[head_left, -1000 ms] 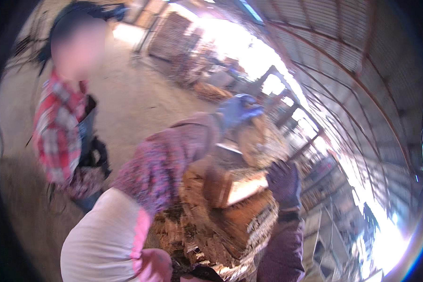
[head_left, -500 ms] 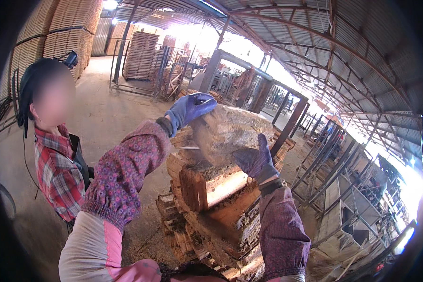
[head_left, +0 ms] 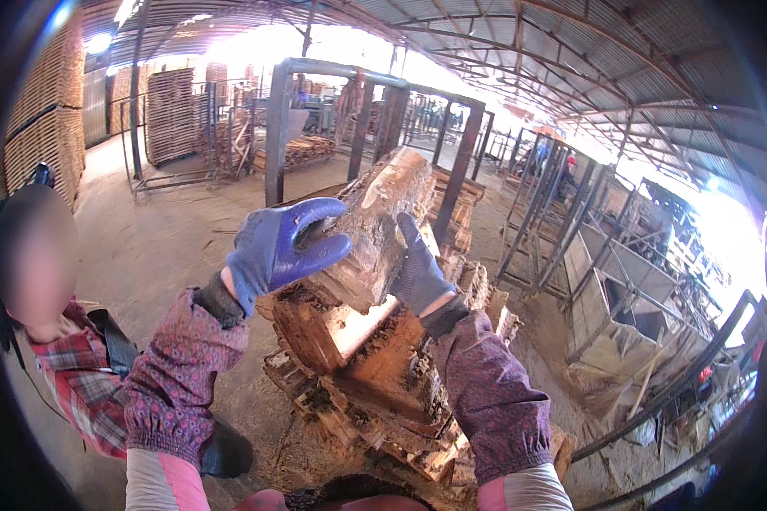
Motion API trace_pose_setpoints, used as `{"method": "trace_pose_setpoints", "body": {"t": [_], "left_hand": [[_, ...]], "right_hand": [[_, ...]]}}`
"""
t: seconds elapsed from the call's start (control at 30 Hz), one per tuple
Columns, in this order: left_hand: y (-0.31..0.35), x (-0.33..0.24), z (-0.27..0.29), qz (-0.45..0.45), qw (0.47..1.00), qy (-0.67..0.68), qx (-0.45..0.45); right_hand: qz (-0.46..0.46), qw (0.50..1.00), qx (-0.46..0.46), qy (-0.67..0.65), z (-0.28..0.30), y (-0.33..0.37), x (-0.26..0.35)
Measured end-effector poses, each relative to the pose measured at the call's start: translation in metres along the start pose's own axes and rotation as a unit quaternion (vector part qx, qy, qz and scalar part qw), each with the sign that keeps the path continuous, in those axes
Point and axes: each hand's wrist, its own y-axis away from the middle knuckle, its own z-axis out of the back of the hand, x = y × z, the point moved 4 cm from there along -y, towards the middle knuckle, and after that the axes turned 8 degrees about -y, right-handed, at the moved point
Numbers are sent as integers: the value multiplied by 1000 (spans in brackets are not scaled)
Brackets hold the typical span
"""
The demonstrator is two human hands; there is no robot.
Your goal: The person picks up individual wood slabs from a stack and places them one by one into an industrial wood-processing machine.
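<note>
Gloved hands at a rough wood slab (head_left: 371, 243) above a pile of split timber (head_left: 392, 370).

The slab lies tilted between the hands, one end far, the other near, over the pile. The left hand (head_left: 281, 247), in blue, spreads thumb and fingers wide at its left edge; the right hand (head_left: 419, 277) lies along its right side, thumb raised, its grip partly hidden and indeterminable. Near left, a co-worker in a plaid shirt (head_left: 77, 383); beyond, a metal frame (head_left: 277, 140).
</note>
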Motion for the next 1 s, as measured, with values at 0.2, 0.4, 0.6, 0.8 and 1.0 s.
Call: {"method": "trace_pose_setpoints", "body": {"t": [0.2, 0.4, 0.6, 0.8, 1.0], "left_hand": [[16, -6, 3, -30, 1000, -4, -1], [33, -5, 26, -32, 997, 72, 1], [129, -36, 83, -38, 964, 263, 17], [194, 33, 3, 200, 753, 618, 107], [219, -30, -41, 112, 756, 608, 213]], "right_hand": [[71, 994, -72, -34, -4, 8, -13], [109, 983, -137, 47, -60, 57, -25], [59, 991, -99, 66, -92, 129, -69], [140, 928, -263, 223, -123, 235, -132], [142, 855, -175, 466, -115, 356, -189]]}}
